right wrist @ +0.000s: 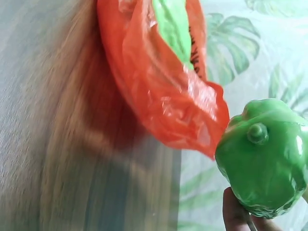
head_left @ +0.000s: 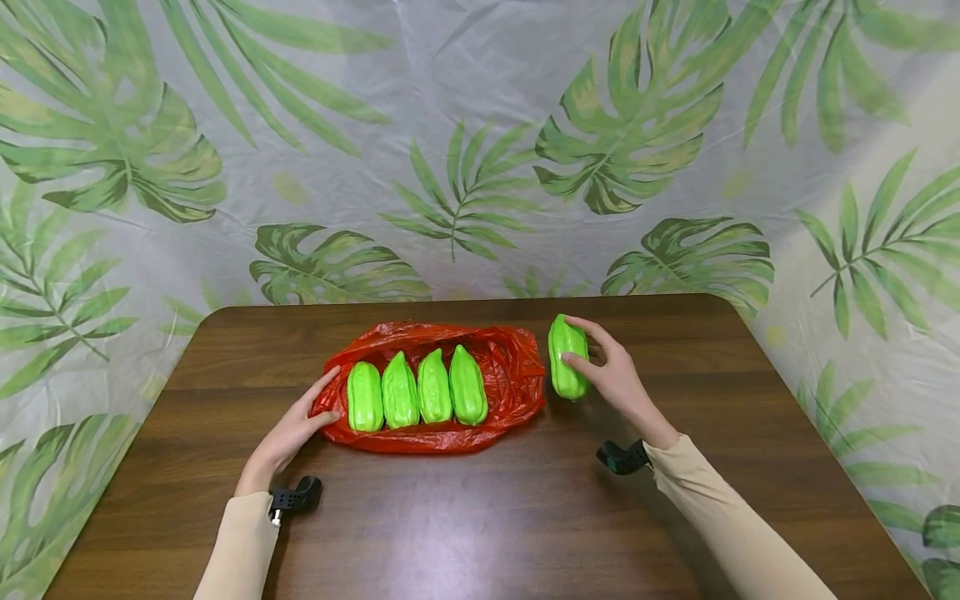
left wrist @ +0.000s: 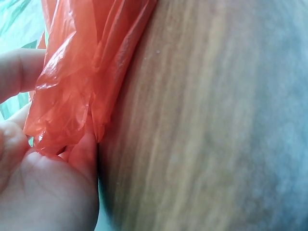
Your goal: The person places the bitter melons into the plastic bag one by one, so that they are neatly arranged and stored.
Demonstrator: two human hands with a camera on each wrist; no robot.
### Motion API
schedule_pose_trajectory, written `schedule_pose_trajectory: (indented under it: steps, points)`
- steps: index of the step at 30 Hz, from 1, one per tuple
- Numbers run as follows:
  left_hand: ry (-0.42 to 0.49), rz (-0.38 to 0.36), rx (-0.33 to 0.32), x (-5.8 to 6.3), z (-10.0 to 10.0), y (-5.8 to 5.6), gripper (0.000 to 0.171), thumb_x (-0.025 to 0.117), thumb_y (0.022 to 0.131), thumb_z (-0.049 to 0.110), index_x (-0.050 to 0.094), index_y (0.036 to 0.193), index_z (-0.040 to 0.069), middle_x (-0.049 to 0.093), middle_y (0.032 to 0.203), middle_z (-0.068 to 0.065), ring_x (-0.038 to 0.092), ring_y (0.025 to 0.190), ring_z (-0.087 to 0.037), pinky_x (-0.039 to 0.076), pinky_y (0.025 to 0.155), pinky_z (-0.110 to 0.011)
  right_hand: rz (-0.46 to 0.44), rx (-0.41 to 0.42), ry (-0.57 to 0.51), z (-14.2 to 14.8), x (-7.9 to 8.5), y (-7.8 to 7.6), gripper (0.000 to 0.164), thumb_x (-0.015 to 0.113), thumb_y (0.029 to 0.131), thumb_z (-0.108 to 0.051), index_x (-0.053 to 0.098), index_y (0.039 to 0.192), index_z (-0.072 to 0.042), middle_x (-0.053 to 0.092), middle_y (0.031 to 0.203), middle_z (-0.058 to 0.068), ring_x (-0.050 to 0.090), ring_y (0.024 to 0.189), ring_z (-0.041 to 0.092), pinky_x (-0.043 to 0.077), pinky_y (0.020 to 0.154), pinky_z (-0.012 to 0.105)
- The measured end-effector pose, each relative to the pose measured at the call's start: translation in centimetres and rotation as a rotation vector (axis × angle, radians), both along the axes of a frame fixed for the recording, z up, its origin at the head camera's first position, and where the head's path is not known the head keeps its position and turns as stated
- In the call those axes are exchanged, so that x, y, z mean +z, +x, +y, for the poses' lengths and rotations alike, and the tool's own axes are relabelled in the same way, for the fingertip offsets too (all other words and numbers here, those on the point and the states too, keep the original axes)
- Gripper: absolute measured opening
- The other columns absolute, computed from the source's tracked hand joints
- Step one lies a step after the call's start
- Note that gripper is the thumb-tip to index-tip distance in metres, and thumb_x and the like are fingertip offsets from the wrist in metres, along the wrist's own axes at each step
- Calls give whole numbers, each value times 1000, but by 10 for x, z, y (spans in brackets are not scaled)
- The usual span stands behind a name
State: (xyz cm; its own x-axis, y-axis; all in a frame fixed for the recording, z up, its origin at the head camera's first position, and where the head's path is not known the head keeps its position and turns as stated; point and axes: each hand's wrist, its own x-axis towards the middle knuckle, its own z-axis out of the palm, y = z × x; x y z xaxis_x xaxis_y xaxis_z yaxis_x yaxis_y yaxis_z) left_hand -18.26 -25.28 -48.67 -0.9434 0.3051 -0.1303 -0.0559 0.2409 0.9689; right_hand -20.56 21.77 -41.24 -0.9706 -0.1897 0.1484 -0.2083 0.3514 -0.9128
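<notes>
A red plastic bag (head_left: 517, 367) lies on its side with its mouth spread wide. Several glossy, ribbed green vegetables (head_left: 417, 390) stand side by side in it, most with a pointed end toward the back. My left hand (head_left: 292, 432) holds the bag's left end; in the left wrist view, red plastic (left wrist: 72, 82) sits among the fingers. To the right of the bag, my right hand (head_left: 611, 371) grips another green vegetable (head_left: 567, 358) between thumb and fingers. The right wrist view shows this vegetable's lumpy end (right wrist: 264, 159) with a small stem nub.
The dark brown wooden table (head_left: 450, 517) extends around the bag on all sides. A leaf-printed cloth (head_left: 480, 150) hangs behind its back edge. Black straps (head_left: 624, 457) with small devices sit at both wrists.
</notes>
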Motion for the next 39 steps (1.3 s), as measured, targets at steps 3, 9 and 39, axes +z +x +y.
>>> schedule_pose_trajectory:
  steps: [3,9,39]
  points:
    - [-8,6,-4,1,0,0,72,53,96,7,12,155,11,5,155,-25,14,138,-41,29,103,-25,5,12,-20,-6,0,-1,54,65,92,-21,46,143,-17,43,141,12,52,117,37,54,71,34]
    - [-20,15,0,0,0,0,72,53,96,7,12,154,10,6,155,-26,14,138,-42,16,108,-55,-9,51,-49,-19,1,-3,55,64,93,-20,44,144,-17,40,144,12,50,119,36,54,74,33]
    - [-20,10,1,2,1,0,73,53,96,7,11,155,11,6,155,-26,15,138,-41,19,108,-49,84,130,126,-65,-23,-11,56,72,86,-16,52,138,-9,41,142,17,50,116,34,47,84,45]
